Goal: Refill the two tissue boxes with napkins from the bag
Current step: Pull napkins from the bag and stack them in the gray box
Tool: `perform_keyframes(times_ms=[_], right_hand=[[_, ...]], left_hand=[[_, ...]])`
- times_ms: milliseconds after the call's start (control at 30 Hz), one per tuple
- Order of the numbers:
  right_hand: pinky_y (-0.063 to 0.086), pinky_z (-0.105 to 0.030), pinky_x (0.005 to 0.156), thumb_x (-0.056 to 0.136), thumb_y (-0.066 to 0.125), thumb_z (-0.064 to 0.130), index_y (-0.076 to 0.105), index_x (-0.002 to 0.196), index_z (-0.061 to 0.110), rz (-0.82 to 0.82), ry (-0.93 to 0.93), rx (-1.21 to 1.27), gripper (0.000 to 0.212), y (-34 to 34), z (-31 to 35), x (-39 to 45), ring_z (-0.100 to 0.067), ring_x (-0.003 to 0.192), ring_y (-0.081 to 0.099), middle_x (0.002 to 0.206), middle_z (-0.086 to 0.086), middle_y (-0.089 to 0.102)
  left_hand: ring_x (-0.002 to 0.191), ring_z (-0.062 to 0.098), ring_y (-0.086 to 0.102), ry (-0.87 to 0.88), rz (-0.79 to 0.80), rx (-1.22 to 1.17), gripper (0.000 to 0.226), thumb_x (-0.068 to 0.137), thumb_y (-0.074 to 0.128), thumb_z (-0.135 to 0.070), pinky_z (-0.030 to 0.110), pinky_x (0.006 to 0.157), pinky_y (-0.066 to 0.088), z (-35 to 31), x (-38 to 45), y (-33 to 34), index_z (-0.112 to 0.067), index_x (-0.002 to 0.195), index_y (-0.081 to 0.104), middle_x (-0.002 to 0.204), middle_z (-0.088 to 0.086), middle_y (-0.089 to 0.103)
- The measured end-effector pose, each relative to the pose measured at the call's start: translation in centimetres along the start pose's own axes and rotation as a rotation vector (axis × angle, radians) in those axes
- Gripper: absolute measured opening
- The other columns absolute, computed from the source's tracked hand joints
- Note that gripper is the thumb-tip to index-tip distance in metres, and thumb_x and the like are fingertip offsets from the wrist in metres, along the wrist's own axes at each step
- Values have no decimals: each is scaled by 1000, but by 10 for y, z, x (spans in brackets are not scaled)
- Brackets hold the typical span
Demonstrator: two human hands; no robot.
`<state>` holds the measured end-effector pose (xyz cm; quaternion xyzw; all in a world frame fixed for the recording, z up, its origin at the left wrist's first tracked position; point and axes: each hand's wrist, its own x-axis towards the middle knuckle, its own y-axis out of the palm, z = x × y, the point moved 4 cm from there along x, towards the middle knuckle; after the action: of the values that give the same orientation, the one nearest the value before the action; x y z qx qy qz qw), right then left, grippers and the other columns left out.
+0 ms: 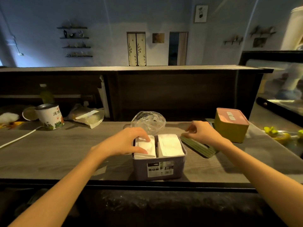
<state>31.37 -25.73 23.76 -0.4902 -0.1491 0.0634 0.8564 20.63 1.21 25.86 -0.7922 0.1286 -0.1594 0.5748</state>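
Left hand pressing the left napkin stack flat inside the open purple tissue box, right hand pinching the green lid alongside: best levelled before closing squarely.

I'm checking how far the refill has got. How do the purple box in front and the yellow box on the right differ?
The purple box is open, its green lid lying beside it; the yellow box wears its pink lid. The purple box shows two stacks of white napkins; the yellow box's contents are hidden. The left hand rests on the purple box's napkins; no hand touches the yellow box. Both stand upright on the counter.
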Motion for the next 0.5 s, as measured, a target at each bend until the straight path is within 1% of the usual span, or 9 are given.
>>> perform_keyframes(times_ms=[67, 167, 233, 333, 400, 500], right_hand=[[54, -27, 83, 81, 83, 47, 63, 123, 16, 69, 98, -91, 56, 13, -29, -2, -14, 96, 62, 117, -3, 69], [54, -32, 93, 74, 88, 47, 56, 131, 15, 119, 156, -137, 73, 25, -52, -5, -19, 108, 60, 128, -6, 63], [54, -34, 97, 74, 89, 42, 55, 133, 16, 150, 188, -112, 72, 30, -57, -3, -21, 116, 60, 133, -6, 61], [55, -34, 96, 78, 87, 33, 57, 128, 17, 153, 229, -63, 60, 34, -62, 0, -21, 115, 61, 132, -7, 62], [57, -32, 91, 79, 87, 28, 56, 127, 18, 156, 217, -52, 58, 34, -62, 2, -20, 110, 62, 129, -7, 63], [60, -28, 78, 77, 89, 26, 56, 128, 20, 111, 153, -3, 62, 19, -53, 6, -15, 98, 65, 120, -4, 66]], left_hand=[[120, -3, 47, -14, -1, 39, 40, 87, 73, -44, 27, 107, 43, 5, 1, 6, -38, 125, 60, 132, -20, 54], [122, -4, 45, -17, 40, 101, 42, 91, 68, -45, 25, 107, 41, 5, 2, 11, -37, 131, 57, 137, -20, 52], [119, -6, 44, -17, 66, 120, 42, 93, 66, -45, 26, 106, 42, 4, 2, 11, -38, 132, 54, 137, -22, 50], [118, -7, 42, -14, 81, 122, 40, 93, 64, -48, 28, 106, 44, 4, 3, 13, -40, 131, 51, 137, -23, 48], [119, -8, 43, -5, 47, 69, 39, 91, 64, -52, 29, 106, 44, 5, 2, 11, -42, 127, 54, 133, -26, 49], [117, -6, 46, 5, -95, 10, 32, 90, 64, -54, 32, 105, 44, 5, 0, -3, -45, 120, 58, 123, -29, 53]])
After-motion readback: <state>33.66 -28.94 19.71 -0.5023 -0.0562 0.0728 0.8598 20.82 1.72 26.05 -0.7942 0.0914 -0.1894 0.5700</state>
